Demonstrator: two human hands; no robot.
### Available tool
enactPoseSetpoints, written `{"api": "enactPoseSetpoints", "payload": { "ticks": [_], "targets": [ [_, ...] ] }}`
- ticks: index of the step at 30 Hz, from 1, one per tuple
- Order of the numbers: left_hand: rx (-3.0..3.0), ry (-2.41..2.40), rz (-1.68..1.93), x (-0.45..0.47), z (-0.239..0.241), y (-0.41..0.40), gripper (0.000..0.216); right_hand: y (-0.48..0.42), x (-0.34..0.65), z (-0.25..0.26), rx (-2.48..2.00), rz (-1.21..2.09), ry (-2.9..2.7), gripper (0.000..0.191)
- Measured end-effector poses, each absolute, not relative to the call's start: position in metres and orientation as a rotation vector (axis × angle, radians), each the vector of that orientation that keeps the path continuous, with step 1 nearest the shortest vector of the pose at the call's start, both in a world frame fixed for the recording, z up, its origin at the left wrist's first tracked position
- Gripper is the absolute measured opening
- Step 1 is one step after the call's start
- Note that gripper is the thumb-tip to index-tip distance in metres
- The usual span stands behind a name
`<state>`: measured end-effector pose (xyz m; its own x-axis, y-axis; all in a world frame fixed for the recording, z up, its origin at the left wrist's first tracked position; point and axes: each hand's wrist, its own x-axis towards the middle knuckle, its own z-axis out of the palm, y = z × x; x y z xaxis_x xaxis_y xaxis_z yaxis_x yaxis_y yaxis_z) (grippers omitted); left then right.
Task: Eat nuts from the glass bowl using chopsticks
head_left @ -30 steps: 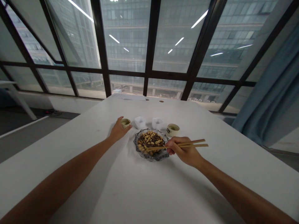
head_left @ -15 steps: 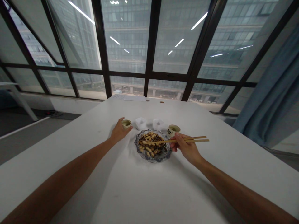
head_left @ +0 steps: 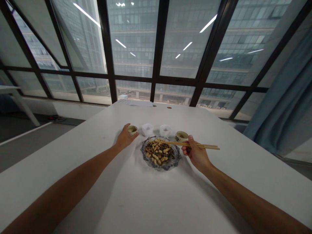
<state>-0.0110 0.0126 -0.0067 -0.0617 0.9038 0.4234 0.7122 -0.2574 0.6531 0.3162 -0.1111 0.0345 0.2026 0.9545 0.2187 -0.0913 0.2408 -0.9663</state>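
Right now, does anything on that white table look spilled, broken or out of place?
Nothing stands out: the peanut mix sits within the glass dish, no spill shows on the table, and both cups and both white containers look upright and unbroken.

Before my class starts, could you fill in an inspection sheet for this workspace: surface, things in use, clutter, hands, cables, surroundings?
Surface: white table.
Things in use: glass bowl of peanuts and dark seeds; chopsticks; left cup; right cup; two white containers behind the bowl.
Clutter: papers at the far edge.
Hands: left hand around the left cup; right hand holding the chopsticks, tips over the bowl.
Cables: dark shapes on the floor at left, too unclear to tell.
Surroundings: windows ahead; blue curtain at right.
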Motion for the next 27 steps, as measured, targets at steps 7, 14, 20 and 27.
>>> {"api": "enactPoseSetpoints", "payload": {
  "ticks": [7,14,20,27],
  "targets": [
    [1.985,1.735,1.234,-0.012,-0.009,0.013,0.075,-0.118,0.312,0.041,-1.052,0.753,-1.11,0.056],
    [1.989,1.713,1.248,-0.012,-0.01,0.014,0.075,-0.14,0.316,0.046,-1.027,0.127,-1.694,0.046],
    [2.076,1.617,1.372,-0.016,-0.016,0.02,0.074,-0.138,0.316,0.041,-1.023,0.1,-1.748,0.046],
    [2.326,1.306,1.579,-0.017,-0.012,0.019,0.07,-0.131,0.312,0.043,-0.997,0.344,-1.455,0.046]
  ]
}}
